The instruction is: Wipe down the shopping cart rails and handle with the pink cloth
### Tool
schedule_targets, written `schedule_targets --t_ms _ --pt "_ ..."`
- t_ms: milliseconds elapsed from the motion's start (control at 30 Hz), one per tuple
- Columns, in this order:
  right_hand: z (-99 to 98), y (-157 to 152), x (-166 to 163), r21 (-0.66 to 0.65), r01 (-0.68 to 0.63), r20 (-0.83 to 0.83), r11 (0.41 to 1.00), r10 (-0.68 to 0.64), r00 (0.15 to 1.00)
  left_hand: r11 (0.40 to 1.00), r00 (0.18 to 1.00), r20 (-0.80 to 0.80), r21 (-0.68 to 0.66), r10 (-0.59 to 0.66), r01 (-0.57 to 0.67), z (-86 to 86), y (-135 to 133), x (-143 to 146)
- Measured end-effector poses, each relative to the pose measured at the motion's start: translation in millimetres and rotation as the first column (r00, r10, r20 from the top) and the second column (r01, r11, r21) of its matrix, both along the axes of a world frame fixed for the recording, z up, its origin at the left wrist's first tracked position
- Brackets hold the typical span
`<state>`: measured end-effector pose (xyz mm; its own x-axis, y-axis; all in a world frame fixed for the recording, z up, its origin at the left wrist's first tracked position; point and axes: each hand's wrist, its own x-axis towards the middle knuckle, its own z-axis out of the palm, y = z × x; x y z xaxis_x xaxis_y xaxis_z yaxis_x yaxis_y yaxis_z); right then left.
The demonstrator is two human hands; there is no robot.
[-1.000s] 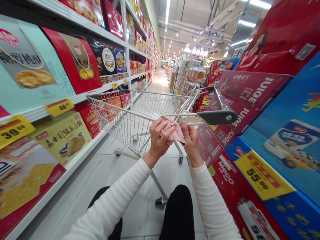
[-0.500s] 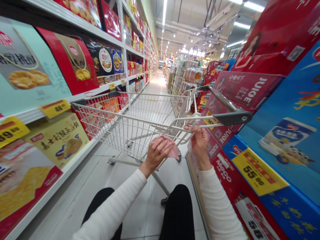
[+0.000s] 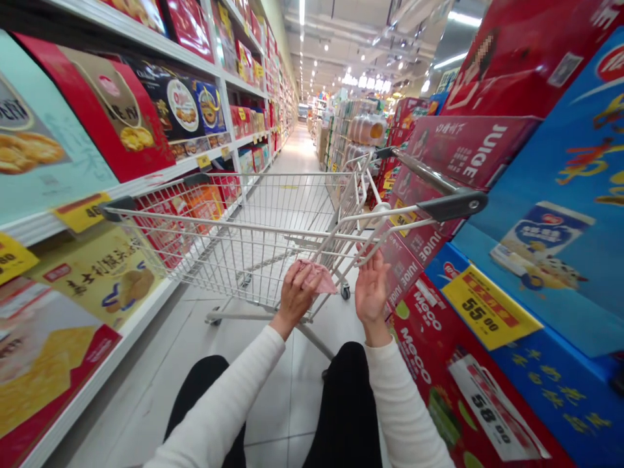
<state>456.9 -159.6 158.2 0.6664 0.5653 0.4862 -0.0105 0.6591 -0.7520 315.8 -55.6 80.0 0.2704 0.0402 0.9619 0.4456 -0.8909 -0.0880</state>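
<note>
A wire shopping cart (image 3: 205, 224) stands sideways in front of me, its dark-ended handle (image 3: 451, 203) at the right. My left hand (image 3: 296, 296) grips a crumpled pink cloth (image 3: 319, 278) against the cart's side wires, near the handle end. To the right of it, my right hand (image 3: 373, 289) is raised with the palm turned up toward me and the fingers extended. Its fingertips are close beneath the cart's upper frame bars; whether they touch I cannot tell. Nothing shows in that palm.
Shelves of boxed biscuits (image 3: 97, 110) with yellow price tags line the left side. Stacked red cartons (image 3: 468, 153) and blue cartons (image 3: 560, 214) rise close on the right. A tiled floor (image 3: 263, 370) runs down the aisle. My knees (image 3: 344, 396) are below the cart.
My right hand has let go of the cart's frame bar, dropped slightly and opened palm-up. My left hand still holds the cloth, slightly left of before. The view has shifted a little.
</note>
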Motion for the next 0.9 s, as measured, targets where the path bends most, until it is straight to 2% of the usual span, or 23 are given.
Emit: schedule_targets --t_ms 67,133,200,267,333,400,567,633,667,733,800,900 --pt "-22.1 0.6 -6.1 -0.115 -0.021 0.052 0.993 0.027 0.998 1.0 1.0 0.002 -0.02 -0.008 0.008 4.3 -2.3 -2.6" --pt "-46.0 1.5 -13.7 -0.229 -0.002 0.131 0.973 0.033 0.991 0.999 0.999 0.017 -0.027 -0.032 0.033 20.6 -6.3 1.2" --pt "-67.6 3.3 -20.8 -0.29 0.093 0.231 0.952 -0.024 0.973 0.998 0.998 0.009 -0.009 -0.058 0.059 41.6 -11.0 10.3" --pt "-84.2 6.2 -26.2 -0.342 0.235 0.289 0.91 -0.136 0.947 0.996 0.996 -0.038 0.022 -0.083 0.084 58.4 -15.2 22.4" --pt "-94.7 9.3 -29.5 -0.38 0.329 0.316 0.865 -0.213 0.925 0.993 0.991 -0.091 0.05 -0.1 0.105 64.4 -17.8 33.5" --pt "-99.8 10.7 -31.0 -0.393 0.356 0.325 0.848 -0.234 0.916 0.992 0.987 -0.127 0.068 -0.097 0.106 56.8 -18.3 39.2" --pt "-99.3 5.0 -29.3 -0.365 0.327 0.364 0.872 -0.19 0.912 0.996 0.989 -0.144 0.083 -0.025 0.037 9.6 -14.5 23.8" --pt "-98.2 3.0 -27.3 -0.346 0.309 0.388 0.886 -0.164 0.907 0.997 0.988 -0.151 0.068 -0.02 0.03 2.4 -14.4 15.3" --pt "-98.1 2.8 -26.4 -0.348 0.314 0.392 0.883 -0.167 0.905 0.998 0.99 -0.14 0.047 -0.026 0.033 4.8 -15.1 13.2" --pt "-98.7 3.9 -25.4 -0.373 0.347 0.383 0.86 -0.198 0.902 0.998 0.994 -0.099 0.008 -0.054 0.055 20.9 -18.1 14.8" --pt "-99.8 5.6 -26.0 -0.401 0.372 0.372 0.837 -0.222 0.901 0.996 0.993 -0.076 0.007 -0.086 0.087 46.7 -22.3 24.0" --pt "-102.0 5.2 -29.1 -0.406 0.338 0.354 0.849 -0.195 0.915 0.991 0.989 -0.106 0.069 -0.103 0.111 80.1 -27.5 42.4"
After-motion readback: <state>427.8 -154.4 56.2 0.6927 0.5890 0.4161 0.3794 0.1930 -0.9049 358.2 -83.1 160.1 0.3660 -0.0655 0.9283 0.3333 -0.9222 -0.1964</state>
